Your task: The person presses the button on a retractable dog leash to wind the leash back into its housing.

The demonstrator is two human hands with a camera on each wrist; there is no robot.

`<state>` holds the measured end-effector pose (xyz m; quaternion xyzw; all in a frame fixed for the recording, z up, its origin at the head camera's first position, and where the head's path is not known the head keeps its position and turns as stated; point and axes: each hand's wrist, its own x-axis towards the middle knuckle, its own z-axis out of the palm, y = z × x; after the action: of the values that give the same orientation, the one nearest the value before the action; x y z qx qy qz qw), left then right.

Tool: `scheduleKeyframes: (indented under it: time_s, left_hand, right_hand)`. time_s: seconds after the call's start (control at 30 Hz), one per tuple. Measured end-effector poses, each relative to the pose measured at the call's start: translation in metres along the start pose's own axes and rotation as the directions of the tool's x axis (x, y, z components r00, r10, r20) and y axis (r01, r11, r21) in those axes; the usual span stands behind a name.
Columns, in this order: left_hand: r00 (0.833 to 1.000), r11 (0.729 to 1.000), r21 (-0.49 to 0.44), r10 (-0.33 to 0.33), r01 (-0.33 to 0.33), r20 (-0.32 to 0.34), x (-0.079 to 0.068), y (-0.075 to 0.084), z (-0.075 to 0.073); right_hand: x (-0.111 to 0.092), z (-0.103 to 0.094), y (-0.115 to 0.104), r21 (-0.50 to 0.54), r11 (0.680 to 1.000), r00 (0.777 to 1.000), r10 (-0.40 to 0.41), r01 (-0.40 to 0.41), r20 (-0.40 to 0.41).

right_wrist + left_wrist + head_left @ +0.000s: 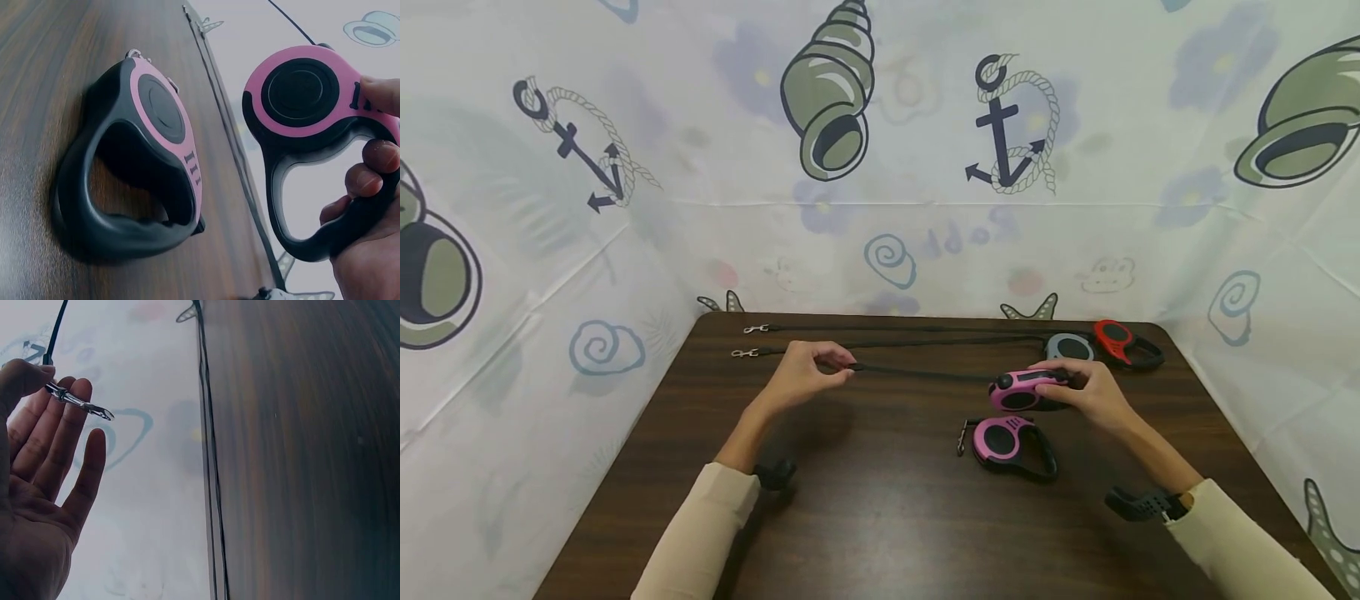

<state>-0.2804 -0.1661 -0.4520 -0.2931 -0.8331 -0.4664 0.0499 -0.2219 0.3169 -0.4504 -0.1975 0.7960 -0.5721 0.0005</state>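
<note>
My right hand (pixel 1097 393) grips the handle of a pink and black retractable dog leash (pixel 1018 390), raised above the table. In the right wrist view the fingers pass through the handle loop, and the thumb rests on the pink casing (pixel 350 65). A dark cord (pixel 925 374) runs from this leash to my left hand (pixel 805 372). There, thumb and fingers pinch the cord's end beside a metal snap hook (pixel 81 404). Just below the held leash, a second pink and black retractable leash (pixel 1000 438) lies on the table, its clip at its left side.
Behind the hands, a grey leash (pixel 1070 346) and a red leash (pixel 1112 335) lie with cords stretched leftward, ending in metal clips (pixel 745 353). The dark wooden table (pixel 880 517) meets a patterned cloth backdrop (pixel 925 242) at its back and sides.
</note>
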Motion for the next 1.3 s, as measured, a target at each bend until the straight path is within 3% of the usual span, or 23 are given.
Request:
scheduleKeyframes:
  time_s: [0.53,0.83,1.1,1.3]
  left_hand:
    - [0.999,0.999,-0.029,0.038,-0.037,0.013,0.013,0.01,0.024]
    - [0.998,0.997,-0.055,0.058,-0.056,0.022,0.017,0.013,0.037]
    - [0.996,0.994,-0.067,0.088,-0.086,0.033,0.021,0.013,0.049]
    - [0.993,0.99,-0.08,0.118,-0.115,0.026,0.024,0.013,0.056]
  right_hand:
    - [0.012,0.017,-0.005,0.052,0.998,0.999,0.036,-0.037,0.016]
    - [0.019,0.026,-0.006,0.013,0.999,0.999,0.034,-0.035,0.015]
    - [0.022,0.034,-0.003,0.044,0.998,0.999,0.047,-0.048,0.023]
    - [0.03,0.042,-0.002,0.003,1.0,0.999,0.018,-0.018,0.026]
